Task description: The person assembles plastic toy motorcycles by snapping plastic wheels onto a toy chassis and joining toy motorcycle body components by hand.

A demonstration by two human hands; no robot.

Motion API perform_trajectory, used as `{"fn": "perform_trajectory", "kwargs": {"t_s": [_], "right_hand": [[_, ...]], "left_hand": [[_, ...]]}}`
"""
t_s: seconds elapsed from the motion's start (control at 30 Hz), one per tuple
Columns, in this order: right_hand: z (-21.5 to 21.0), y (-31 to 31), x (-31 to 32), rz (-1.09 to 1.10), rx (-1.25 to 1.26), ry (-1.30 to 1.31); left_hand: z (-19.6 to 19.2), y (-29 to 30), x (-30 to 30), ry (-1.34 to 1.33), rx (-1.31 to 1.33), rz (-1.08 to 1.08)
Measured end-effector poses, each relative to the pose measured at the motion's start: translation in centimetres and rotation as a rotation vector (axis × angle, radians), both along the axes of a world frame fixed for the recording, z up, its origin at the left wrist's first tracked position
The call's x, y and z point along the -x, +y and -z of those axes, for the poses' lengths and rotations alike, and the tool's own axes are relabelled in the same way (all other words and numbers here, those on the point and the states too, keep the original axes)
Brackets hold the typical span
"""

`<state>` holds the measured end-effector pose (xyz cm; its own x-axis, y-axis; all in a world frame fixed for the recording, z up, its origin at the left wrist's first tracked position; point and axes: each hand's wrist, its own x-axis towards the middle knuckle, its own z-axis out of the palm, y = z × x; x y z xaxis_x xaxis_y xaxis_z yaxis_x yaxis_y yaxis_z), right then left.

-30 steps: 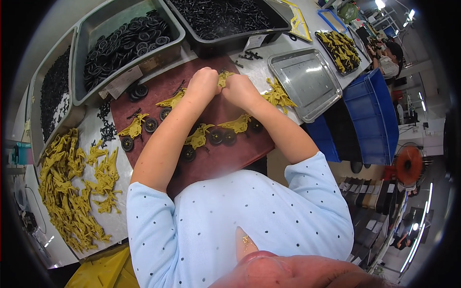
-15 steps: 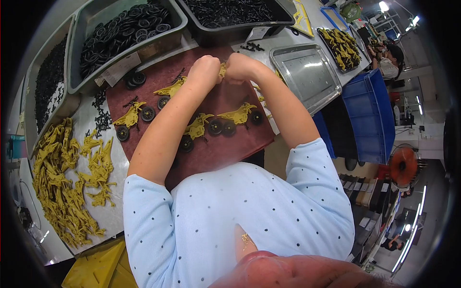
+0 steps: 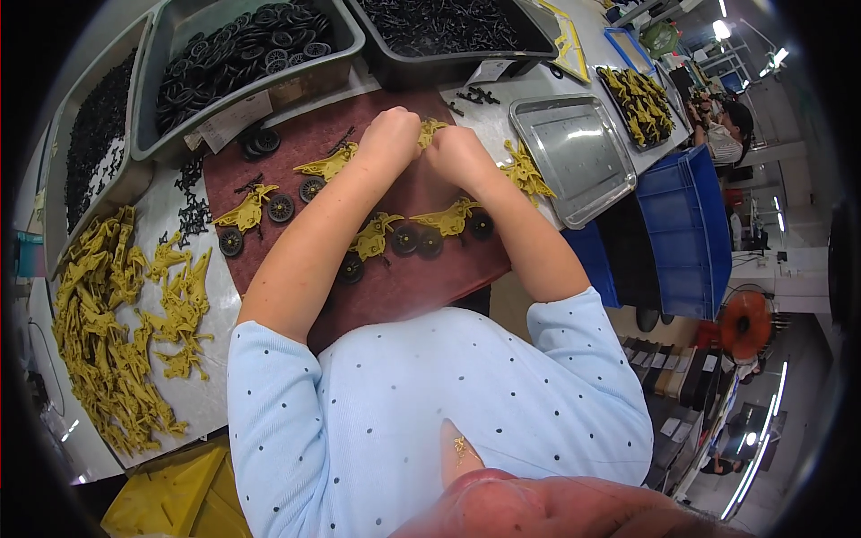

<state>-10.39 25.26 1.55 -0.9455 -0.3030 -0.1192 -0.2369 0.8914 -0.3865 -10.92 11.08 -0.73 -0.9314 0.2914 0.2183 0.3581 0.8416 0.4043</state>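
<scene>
At the far side of a dark red cloth [image 3: 359, 300], my left hand [image 3: 393, 139] and my right hand [image 3: 457, 154] are close together with fingers curled. Between them shows a yellow plastic toy motorcycle body [image 3: 430, 132], gripped from both sides; my fingertips are mostly hidden. On the cloth lie more yellow bodies [image 3: 446, 218] with black spoked wheels [image 3: 404, 239] beside them. Another body [image 3: 242, 213] sits at the left with a wheel [image 3: 281, 208] next to it. One body [image 3: 334, 163] is partly behind my left forearm.
Behind the cloth stand grey bins of black wheels [image 3: 238, 54] and of small black parts [image 3: 439, 27]. Yellow bodies [image 3: 108, 359] are heaped at left. A metal tray [image 3: 574, 148], loose yellow pieces [image 3: 525, 172] and a filled tray [image 3: 635, 106] lie right. Blue crates [image 3: 686, 238] stand beyond.
My right hand has moved slightly right and down, and more of the yellow body shows between my hands. Yellow pieces beside my right forearm have come into sight. The whole view has shifted a little.
</scene>
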Motion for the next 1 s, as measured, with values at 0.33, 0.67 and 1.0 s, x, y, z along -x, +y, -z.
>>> {"fn": "perform_trajectory", "kwargs": {"t_s": [0.33, 0.67, 1.0], "right_hand": [[-0.1, -2.0, 1.6, -0.084, -0.239, 0.007], [-4.5, 3.8, -0.4, 0.123, 0.23, -0.211], [-3.4, 13.9, -4.5, 0.259, 0.187, 0.147]], "left_hand": [[1.7, -0.5, 1.5, 0.098, 0.016, 0.061], [1.8, -0.5, 0.2, 0.069, -0.028, -0.002], [1.7, 0.1, -0.4, 0.068, 0.038, -0.032]]}}
